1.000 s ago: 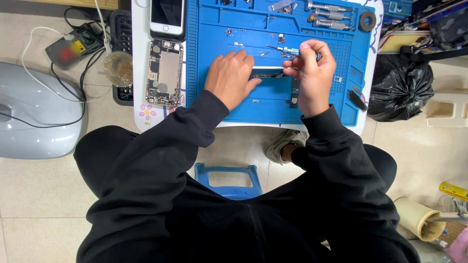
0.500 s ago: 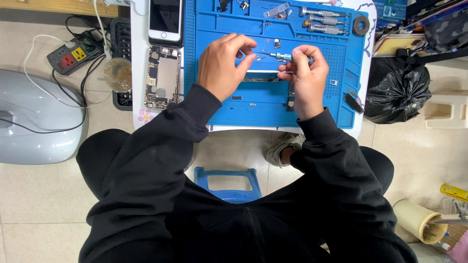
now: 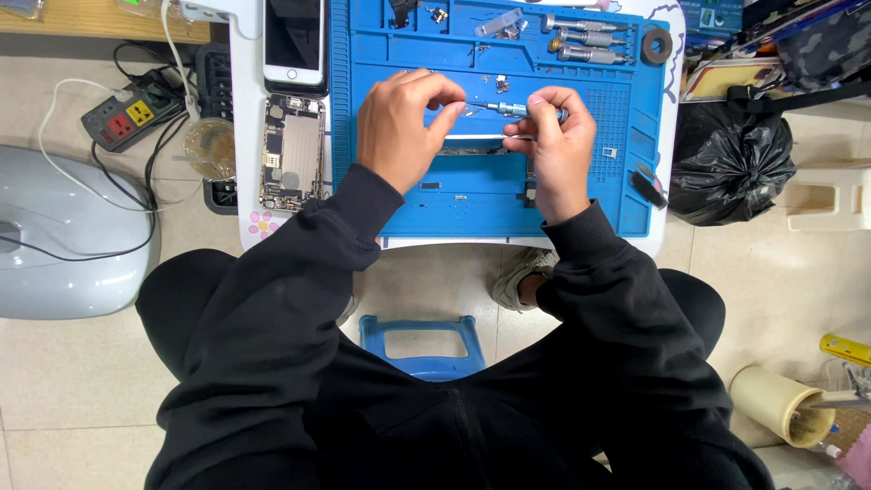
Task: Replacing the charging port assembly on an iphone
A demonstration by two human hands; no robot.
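Note:
My right hand (image 3: pixel 553 150) grips a small silver-and-blue screwdriver (image 3: pixel 508 109), its tip pointing left toward my left hand's fingertips. My left hand (image 3: pixel 404 127) has its fingers pinched together at that tip; whether they hold a tiny part I cannot tell. Under both hands a thin white strip-shaped phone part (image 3: pixel 481 139) lies on the blue repair mat (image 3: pixel 590 181). Both arms wear black sleeves.
A white phone (image 3: pixel 294 41) and an opened phone back housing (image 3: pixel 292 152) lie left of the mat. Several screwdrivers (image 3: pixel 585 38) and a tape roll (image 3: pixel 657 45) sit at the mat's top. A power strip (image 3: pixel 127 118), black bag (image 3: pixel 730 163) and blue stool (image 3: pixel 422 340) are around.
Both hands have lifted off the mat. The left hand came up to pinch at the screwdriver tip, and the right hand turned the screwdriver to point left.

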